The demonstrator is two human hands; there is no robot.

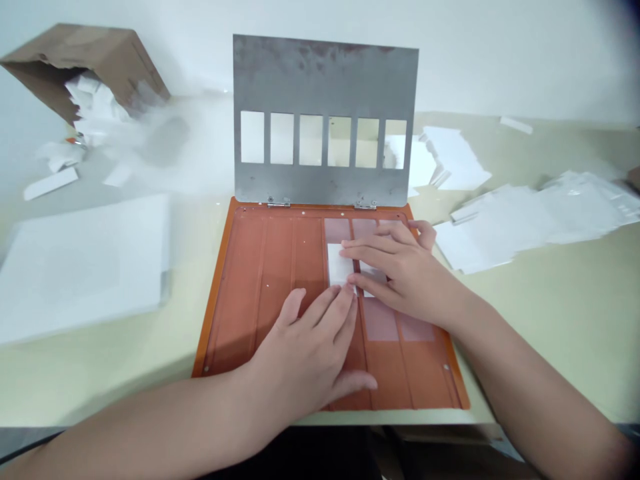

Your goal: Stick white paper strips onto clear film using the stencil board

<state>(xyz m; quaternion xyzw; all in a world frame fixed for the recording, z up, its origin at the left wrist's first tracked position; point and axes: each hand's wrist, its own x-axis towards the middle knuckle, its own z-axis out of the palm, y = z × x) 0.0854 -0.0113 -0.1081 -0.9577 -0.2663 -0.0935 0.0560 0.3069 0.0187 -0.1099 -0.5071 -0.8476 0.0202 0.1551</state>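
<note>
My left hand (313, 343) lies over an orange-brown grooved board (280, 267), fingers stretched out and thumb apart. Its fingertips touch the lower edge of a small white card (339, 263). From the right, my right hand (403, 267) reaches over the board with its fingers extended, resting on the same card's right side. Under the right hand another white piece (373, 290) is partly covered. Translucent rectangular pieces (381, 320) lie above and below the cards in the board's right-hand columns. Hinged to the board's far edge, a grey metal plate (325, 80) with several rectangular windows stands raised.
Overlapping white cards (520, 217) are spread on the table (560, 313) at the right, with more cards (457, 157) behind. To the left lies a flat white stack (85, 267). A tipped cardboard box (115, 57) at back left spills white scraps (95, 110).
</note>
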